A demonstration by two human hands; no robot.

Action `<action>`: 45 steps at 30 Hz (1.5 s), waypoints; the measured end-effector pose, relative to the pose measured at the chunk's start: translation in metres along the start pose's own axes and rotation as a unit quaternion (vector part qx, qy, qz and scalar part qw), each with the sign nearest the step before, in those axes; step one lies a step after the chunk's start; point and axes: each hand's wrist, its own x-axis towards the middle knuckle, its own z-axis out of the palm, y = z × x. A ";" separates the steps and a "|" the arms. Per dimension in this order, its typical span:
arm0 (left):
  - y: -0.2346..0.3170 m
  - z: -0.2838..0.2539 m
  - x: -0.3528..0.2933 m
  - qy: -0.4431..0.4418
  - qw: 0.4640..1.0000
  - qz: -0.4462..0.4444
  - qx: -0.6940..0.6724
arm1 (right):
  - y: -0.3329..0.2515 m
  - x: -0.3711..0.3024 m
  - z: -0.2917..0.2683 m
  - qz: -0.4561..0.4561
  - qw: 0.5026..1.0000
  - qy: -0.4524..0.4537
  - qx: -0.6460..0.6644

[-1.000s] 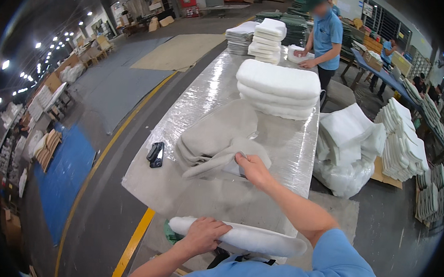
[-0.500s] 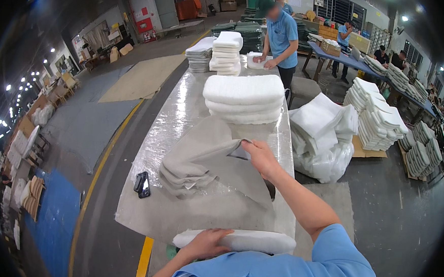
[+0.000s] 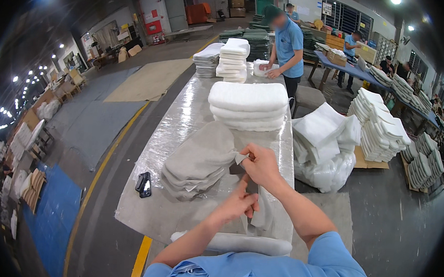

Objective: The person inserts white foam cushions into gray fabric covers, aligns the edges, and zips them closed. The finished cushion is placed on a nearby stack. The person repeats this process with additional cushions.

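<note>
- Left hand (image 3: 238, 203) has left the white pad (image 3: 233, 243) at the near table edge, where it rested a second ago. It is now up at the strip of grey cloth (image 3: 265, 215), fingers closed around it.
- Right hand (image 3: 262, 166) was pressed on the grey pile a second ago; now it is lifted, fingers pinched on a corner of the same cloth just beside the pile.
- The cloth hangs between the two hands, its loose end draping down toward the white pad. Part of it is hidden behind the left hand.
- Grey pile (image 3: 200, 160): several folded covers stacked on the plastic-wrapped table (image 3: 182, 121), in the same place as before.
- Judgement: one cover has been drawn off the pile and both hands are working it open, so fitting it over the white pad looks to be the step in hand.
- White pad lies untouched along the near edge, below both hands.
- Small black device (image 3: 144, 184) sits left of the pile, apart from it.
- Stack of white cushions (image 3: 248, 104) stands beyond the pile, farther up the table.
- A person in a blue shirt (image 3: 287, 46) works at the far end.
</note>
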 end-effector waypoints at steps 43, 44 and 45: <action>-0.070 -0.018 -0.094 -0.085 0.817 0.172 -0.544 | 0.033 -0.099 -0.147 -0.059 0.996 -0.054 0.024; -0.076 -0.013 -0.097 -0.086 0.808 0.160 -0.561 | 0.016 -0.097 -0.158 -0.090 0.992 -0.079 -0.043; -0.082 -0.009 -0.101 -0.085 0.799 0.149 -0.577 | -0.002 -0.094 -0.162 -0.114 0.985 -0.106 -0.074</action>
